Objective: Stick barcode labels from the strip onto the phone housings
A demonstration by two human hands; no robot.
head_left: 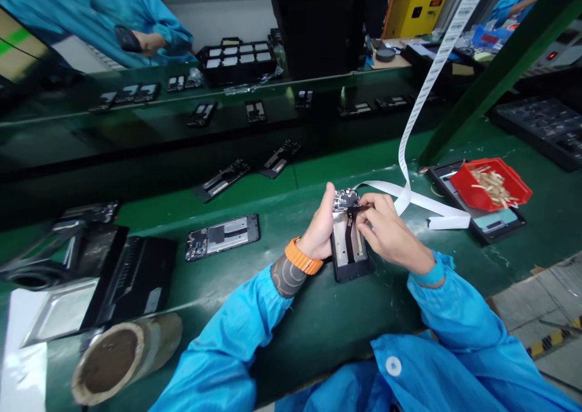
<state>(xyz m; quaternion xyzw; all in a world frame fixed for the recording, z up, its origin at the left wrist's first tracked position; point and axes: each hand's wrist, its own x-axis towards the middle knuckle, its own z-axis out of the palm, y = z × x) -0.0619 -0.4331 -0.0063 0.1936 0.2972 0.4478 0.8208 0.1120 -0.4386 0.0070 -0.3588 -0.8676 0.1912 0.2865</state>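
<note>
Over the desk (273, 251), my left grip (319, 230) is closed on an opened phone (349, 242). My right grip (386, 230) is at its circuit board (345, 201); I cannot tell whether it pinches anything. I judge opening done, inner work unfinished. Beyond, two more handsets (222, 180) lie uncovered.

Gap btwn loose phone (222, 237), L hand (316, 233); paper strip (433, 66) obstructs fwd-R.

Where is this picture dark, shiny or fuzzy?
In the head view, the strip behind the bench is very dark; in the head view, pale shine shows on the green bench; in the head view, the opened phone looks fairly clear, though its tiniest parts are too small to tell.
</note>
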